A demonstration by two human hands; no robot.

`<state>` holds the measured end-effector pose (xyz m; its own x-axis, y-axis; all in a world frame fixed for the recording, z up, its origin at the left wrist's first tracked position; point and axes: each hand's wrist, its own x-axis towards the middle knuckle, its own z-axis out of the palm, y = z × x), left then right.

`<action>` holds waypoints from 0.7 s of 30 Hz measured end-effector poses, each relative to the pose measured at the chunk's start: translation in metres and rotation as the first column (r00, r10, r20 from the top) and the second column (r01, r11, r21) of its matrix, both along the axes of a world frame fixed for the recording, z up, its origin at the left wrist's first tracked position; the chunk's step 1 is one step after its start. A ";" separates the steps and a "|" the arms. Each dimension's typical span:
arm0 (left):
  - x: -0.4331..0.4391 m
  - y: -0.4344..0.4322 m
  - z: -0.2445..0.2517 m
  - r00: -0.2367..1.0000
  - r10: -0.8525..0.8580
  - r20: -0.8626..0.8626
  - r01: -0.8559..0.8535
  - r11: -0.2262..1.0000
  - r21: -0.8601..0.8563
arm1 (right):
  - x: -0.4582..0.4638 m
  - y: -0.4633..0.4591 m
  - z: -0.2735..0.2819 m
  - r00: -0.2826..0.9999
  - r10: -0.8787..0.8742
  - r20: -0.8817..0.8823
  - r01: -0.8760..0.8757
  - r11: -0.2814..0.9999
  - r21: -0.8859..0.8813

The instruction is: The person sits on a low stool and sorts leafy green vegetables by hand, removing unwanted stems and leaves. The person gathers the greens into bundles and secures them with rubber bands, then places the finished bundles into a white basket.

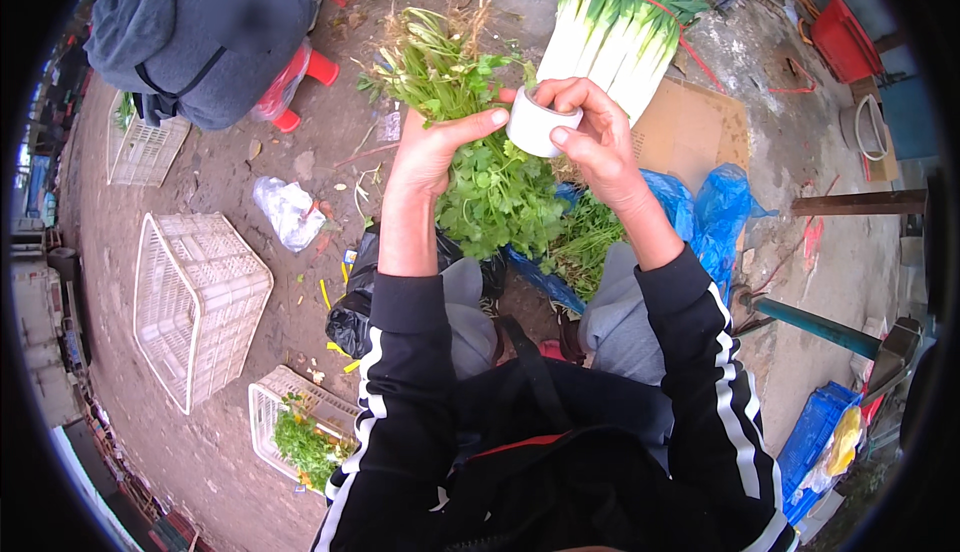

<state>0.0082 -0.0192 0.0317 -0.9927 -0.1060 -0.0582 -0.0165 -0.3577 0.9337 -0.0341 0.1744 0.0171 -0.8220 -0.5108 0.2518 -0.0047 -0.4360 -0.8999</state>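
My left hand (442,148) is closed around a bunch of leafy green herbs (499,195), cilantro or a similar herb, with its roots and stems at the top and its leaves hanging down. In my right hand (600,128) is a white roll of tape (544,128), fingers in its core and thumb on its outer side, close against the stems. Below the hands, more greens (589,240) lie on blue plastic sheeting (724,203) between my knees. Beyond my right hand rests a large bundle of leeks (619,34) bound with red tie.
White plastic crates (225,304) stand on the left, one with greens (304,436). A person in grey (172,34) bends at upper left. Crumpled clear plastic (289,210), black bags (352,319), flattened cardboard (697,120), a red bin (844,41) and a blue crate (814,439) surround me.
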 end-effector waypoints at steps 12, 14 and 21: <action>-0.005 0.010 -0.015 0.970 0.179 -0.163 -0.220 0.932 -0.288 | -0.003 -0.002 -0.006 0.933 -0.179 -0.313 0.279 0.908 0.312; -0.005 0.012 -0.015 0.958 0.205 -0.200 -0.255 0.930 -0.264 | -0.004 -0.002 -0.006 0.940 -0.156 -0.305 0.253 0.916 0.312; -0.004 0.008 -0.006 0.974 0.224 0.022 -0.224 0.975 0.009 | -0.004 0.002 -0.001 0.987 -0.106 -0.122 0.122 0.984 0.129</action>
